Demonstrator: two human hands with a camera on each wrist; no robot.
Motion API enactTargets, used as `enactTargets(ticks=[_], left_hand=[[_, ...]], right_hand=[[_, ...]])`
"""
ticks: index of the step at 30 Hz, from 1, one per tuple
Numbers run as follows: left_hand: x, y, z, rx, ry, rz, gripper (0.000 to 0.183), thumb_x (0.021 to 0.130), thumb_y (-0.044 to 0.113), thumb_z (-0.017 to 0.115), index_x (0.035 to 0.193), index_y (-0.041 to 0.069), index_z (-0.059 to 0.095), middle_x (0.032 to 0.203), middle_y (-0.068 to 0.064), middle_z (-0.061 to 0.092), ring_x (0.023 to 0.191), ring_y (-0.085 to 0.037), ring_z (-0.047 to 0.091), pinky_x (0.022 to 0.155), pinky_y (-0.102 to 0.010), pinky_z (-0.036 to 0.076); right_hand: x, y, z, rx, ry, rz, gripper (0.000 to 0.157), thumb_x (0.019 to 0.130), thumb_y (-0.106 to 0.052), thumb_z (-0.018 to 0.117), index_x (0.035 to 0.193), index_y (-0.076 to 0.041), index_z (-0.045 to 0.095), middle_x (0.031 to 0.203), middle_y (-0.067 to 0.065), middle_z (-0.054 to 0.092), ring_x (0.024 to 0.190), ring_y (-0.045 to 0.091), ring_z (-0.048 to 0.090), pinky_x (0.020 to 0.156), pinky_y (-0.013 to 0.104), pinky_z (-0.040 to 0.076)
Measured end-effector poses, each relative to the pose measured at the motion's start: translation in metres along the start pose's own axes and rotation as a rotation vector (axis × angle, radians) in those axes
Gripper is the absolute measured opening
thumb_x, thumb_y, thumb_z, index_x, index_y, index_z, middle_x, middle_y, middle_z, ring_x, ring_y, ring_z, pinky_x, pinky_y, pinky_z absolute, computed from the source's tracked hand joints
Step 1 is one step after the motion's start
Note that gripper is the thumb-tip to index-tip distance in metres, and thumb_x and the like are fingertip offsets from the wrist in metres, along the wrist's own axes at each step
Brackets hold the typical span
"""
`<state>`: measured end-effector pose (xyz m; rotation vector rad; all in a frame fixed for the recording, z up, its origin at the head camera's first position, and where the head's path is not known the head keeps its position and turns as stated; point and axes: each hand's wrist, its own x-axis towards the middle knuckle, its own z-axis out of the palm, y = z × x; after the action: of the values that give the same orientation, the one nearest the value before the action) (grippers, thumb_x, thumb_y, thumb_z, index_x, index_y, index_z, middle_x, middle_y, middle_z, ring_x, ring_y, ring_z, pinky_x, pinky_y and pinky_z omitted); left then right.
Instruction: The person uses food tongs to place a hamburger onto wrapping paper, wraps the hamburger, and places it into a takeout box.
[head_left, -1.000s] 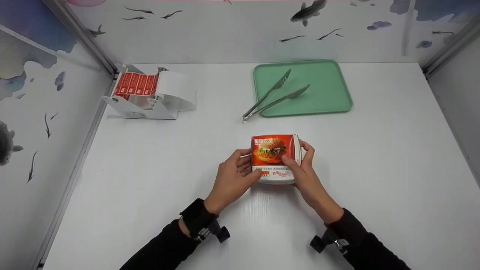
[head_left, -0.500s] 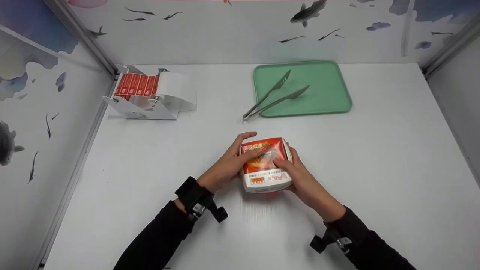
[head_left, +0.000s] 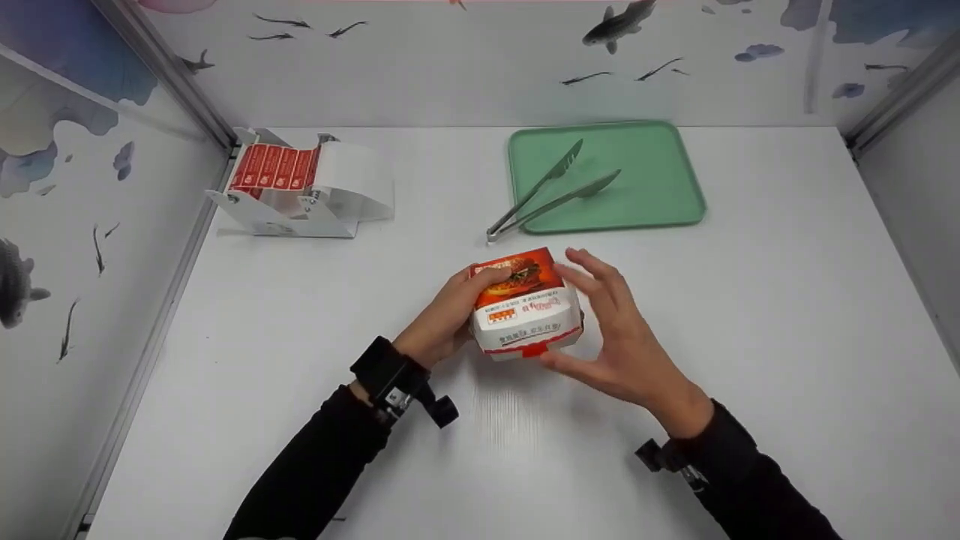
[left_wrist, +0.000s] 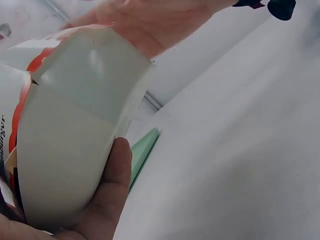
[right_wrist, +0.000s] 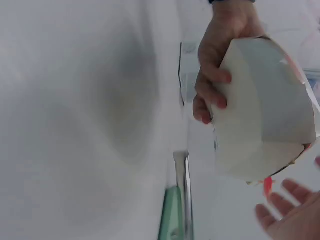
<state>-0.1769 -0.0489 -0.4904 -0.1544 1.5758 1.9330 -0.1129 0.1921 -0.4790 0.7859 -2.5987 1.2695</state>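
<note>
A hamburger box with an orange burger picture on its lid is held off the table, tilted so its white front side shows. My left hand grips its left side, thumb across the lid. Several of its fingertips press the plain pale underside, as the right wrist view shows. My right hand is at the box's right, fingers and thumb spread apart. Its thumb is close to the red tab at the front; whether it touches cannot be told. In the left wrist view the pale underside of the box fills the left part.
A green tray lies at the back, with metal tongs resting across its left edge. Toward the back left stands a white label dispenser with a roll of red labels. Printed walls enclose the white table.
My right hand has come off the box and its fingers have spread. My left hand has taken hold of the left side. The box has tilted and turned, showing more of its front.
</note>
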Motion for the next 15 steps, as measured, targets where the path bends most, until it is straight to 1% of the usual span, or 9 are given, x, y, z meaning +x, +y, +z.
enactTargets(ticks=[1, 2, 3, 4, 6, 8, 10, 13, 15], left_hand=[[0.000, 0.001, 0.000, -0.001, -0.017, 0.001, 0.049, 0.104, 0.046, 0.064, 0.137, 0.010, 0.059, 0.104, -0.006, 0.078, 0.085, -0.015, 0.078, 0.074, -0.026, 0.064], [0.001, 0.001, -0.001, -0.002, -0.037, 0.004, 0.049, 0.104, 0.047, 0.063, 0.136, 0.010, 0.061, 0.104, -0.006, 0.079, 0.085, -0.015, 0.079, 0.074, -0.027, 0.064], [0.001, 0.002, 0.000, -0.002, -0.059, 0.007, 0.049, 0.104, 0.047, 0.062, 0.136, 0.009, 0.063, 0.103, -0.006, 0.079, 0.084, -0.016, 0.079, 0.073, -0.027, 0.065], [0.001, 0.002, 0.001, 0.000, -0.082, 0.007, 0.049, 0.105, 0.047, 0.061, 0.134, 0.009, 0.065, 0.103, -0.007, 0.079, 0.083, -0.016, 0.080, 0.072, -0.027, 0.065], [0.002, 0.002, 0.004, -0.004, -0.120, 0.005, 0.048, 0.105, 0.047, 0.060, 0.134, 0.009, 0.066, 0.102, -0.006, 0.080, 0.082, -0.016, 0.080, 0.071, -0.027, 0.064], [0.003, 0.002, 0.008, -0.016, -0.135, -0.003, 0.047, 0.106, 0.047, 0.059, 0.133, 0.009, 0.064, 0.102, -0.005, 0.079, 0.081, -0.015, 0.080, 0.070, -0.026, 0.064], [0.005, 0.001, 0.012, -0.028, -0.120, -0.008, 0.043, 0.106, 0.048, 0.058, 0.131, 0.013, 0.059, 0.102, -0.004, 0.076, 0.080, -0.014, 0.078, 0.069, -0.025, 0.063], [0.005, 0.001, 0.018, -0.060, -0.069, 0.007, 0.035, 0.109, 0.048, 0.053, 0.130, 0.021, 0.046, 0.108, -0.004, 0.069, 0.080, -0.014, 0.076, 0.065, -0.025, 0.062], [0.005, 0.000, 0.019, -0.068, -0.054, 0.045, 0.036, 0.110, 0.050, 0.048, 0.135, 0.026, 0.041, 0.117, -0.005, 0.064, 0.084, -0.016, 0.075, 0.065, -0.027, 0.061]], right_hand=[[0.001, 0.001, 0.000, -0.074, 0.010, -0.114, 0.093, 0.083, -0.036, 0.093, 0.161, -0.015, 0.047, 0.169, 0.016, 0.038, 0.159, 0.039, 0.033, 0.125, 0.061, 0.037], [0.002, 0.002, 0.000, -0.128, 0.013, -0.213, 0.090, 0.081, -0.039, 0.095, 0.157, -0.016, 0.052, 0.168, 0.016, 0.040, 0.159, 0.040, 0.033, 0.127, 0.059, 0.034], [0.003, 0.003, 0.001, -0.167, 0.013, -0.292, 0.084, 0.082, -0.042, 0.094, 0.153, -0.017, 0.056, 0.167, 0.017, 0.041, 0.159, 0.041, 0.034, 0.129, 0.057, 0.032], [0.005, 0.003, 0.001, -0.193, 0.015, -0.355, 0.076, 0.085, -0.043, 0.092, 0.150, -0.018, 0.060, 0.165, 0.017, 0.045, 0.158, 0.041, 0.037, 0.131, 0.054, 0.030], [0.008, 0.005, 0.002, -0.199, 0.020, -0.427, 0.059, 0.092, -0.042, 0.084, 0.143, -0.019, 0.065, 0.160, 0.017, 0.051, 0.154, 0.039, 0.043, 0.132, 0.047, 0.026], [0.011, 0.007, 0.003, -0.174, 0.030, -0.457, 0.046, 0.099, -0.039, 0.077, 0.138, -0.018, 0.068, 0.155, 0.016, 0.056, 0.149, 0.037, 0.049, 0.132, 0.042, 0.027], [0.012, 0.009, 0.003, -0.140, 0.046, -0.466, 0.039, 0.102, -0.035, 0.073, 0.135, -0.016, 0.069, 0.150, 0.016, 0.059, 0.144, 0.036, 0.052, 0.130, 0.040, 0.030], [0.014, 0.011, 0.003, -0.096, 0.054, -0.437, 0.038, 0.104, -0.033, 0.070, 0.136, -0.014, 0.068, 0.149, 0.017, 0.057, 0.142, 0.035, 0.050, 0.129, 0.036, 0.032], [0.016, 0.013, 0.003, -0.065, 0.058, -0.400, 0.038, 0.103, -0.030, 0.072, 0.137, -0.013, 0.067, 0.149, 0.017, 0.055, 0.143, 0.034, 0.047, 0.129, 0.033, 0.032]])
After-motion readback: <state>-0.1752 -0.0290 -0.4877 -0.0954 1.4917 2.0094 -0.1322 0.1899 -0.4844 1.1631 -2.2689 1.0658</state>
